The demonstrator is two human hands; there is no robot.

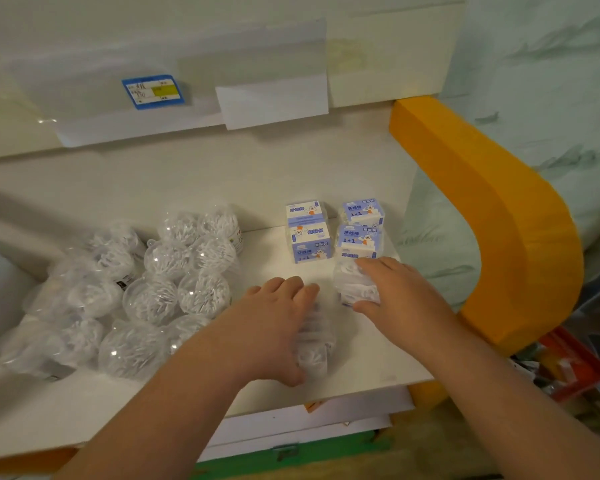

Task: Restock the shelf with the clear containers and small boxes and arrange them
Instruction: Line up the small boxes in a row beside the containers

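Boxes (359,285) | R hand (392,289) holds one | L hand (278,327) holds another (314,348)

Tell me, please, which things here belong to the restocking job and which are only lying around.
Job: round clear containers; small blue-and-white boxes; box under the left hand; box under the right hand; white shelf.
Lying about: blue price tag; orange shelf end; red items.
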